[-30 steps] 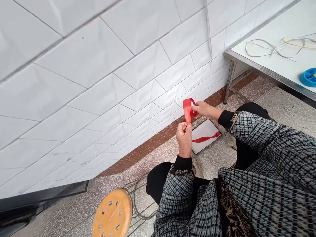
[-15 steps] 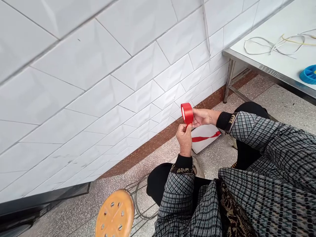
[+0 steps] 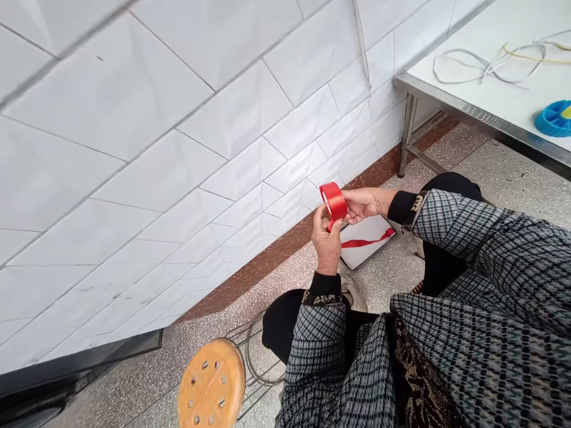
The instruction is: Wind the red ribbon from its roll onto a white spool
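Between my two hands is a roll of shiny red ribbon (image 3: 336, 201), its pale core facing left. My right hand (image 3: 363, 204) grips the roll from the right side. My left hand (image 3: 327, 241) is closed at the roll's lower left edge, with a bit of red ribbon showing between thumb and fingers. Below the hands a white rectangular board or box (image 3: 368, 252) lies on the floor. Across it runs a loose red ribbon strip (image 3: 361, 242), bunched at its right end.
A metal-edged white table (image 3: 464, 101) stands at the upper right, bearing loose pale cords (image 3: 491, 68) and a blue wheel-like spool (image 3: 555, 119). A stool with a round orange seat (image 3: 212, 383) stands at the lower left. White tiled wall (image 3: 178, 178) rises ahead.
The ribbon roll has tilted, its top leaning further left. My left hand's fingers have come up against the roll's left side. The whole view has shifted slightly.
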A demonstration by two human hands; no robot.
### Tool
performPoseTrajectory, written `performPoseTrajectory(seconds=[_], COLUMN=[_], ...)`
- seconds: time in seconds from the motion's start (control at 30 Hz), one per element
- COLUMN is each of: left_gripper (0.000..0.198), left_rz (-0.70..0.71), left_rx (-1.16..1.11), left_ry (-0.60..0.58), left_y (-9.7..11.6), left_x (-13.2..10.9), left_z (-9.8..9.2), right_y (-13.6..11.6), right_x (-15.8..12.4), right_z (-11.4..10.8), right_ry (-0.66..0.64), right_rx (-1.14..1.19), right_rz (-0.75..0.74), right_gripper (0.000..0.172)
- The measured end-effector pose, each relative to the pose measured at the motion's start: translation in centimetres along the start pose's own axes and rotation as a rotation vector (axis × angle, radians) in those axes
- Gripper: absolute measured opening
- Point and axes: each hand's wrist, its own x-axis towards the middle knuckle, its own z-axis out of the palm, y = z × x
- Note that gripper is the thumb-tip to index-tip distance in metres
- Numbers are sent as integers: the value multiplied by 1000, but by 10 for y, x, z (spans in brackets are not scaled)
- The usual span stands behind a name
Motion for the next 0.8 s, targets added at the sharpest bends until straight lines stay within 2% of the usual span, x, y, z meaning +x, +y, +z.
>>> performPoseTrajectory(seconds=[0.13, 0.27, 0.47, 0.6, 0.7, 0.8], left_gripper=[55, 55, 53, 55, 58, 61], left_rz=[35, -19, -112, -188, -209, -244], left_rx=[-7, -118, -213, -285, -334, -374], left_ry=[-42, -105, -146, -136, -146, -167], left_y=[-12, -15, 3, 15, 19, 21], left_x=[3, 6, 10, 8, 6, 5], left_z=[1, 4, 2, 1, -1, -5], right_y=[1, 2, 5, 6, 5, 0], right_x=[4, 3, -6, -10, -13, -14], right_z=[-8, -9, -4, -3, -4, -6], right_ry=[-18, 1, -19, -28, -22, -15], right_rx=[12, -1, -33, -153, -269, -347], right_rz=[-12, -12, -61, -117, -218, -390], right_gripper=[51, 52, 40, 34, 25, 20])
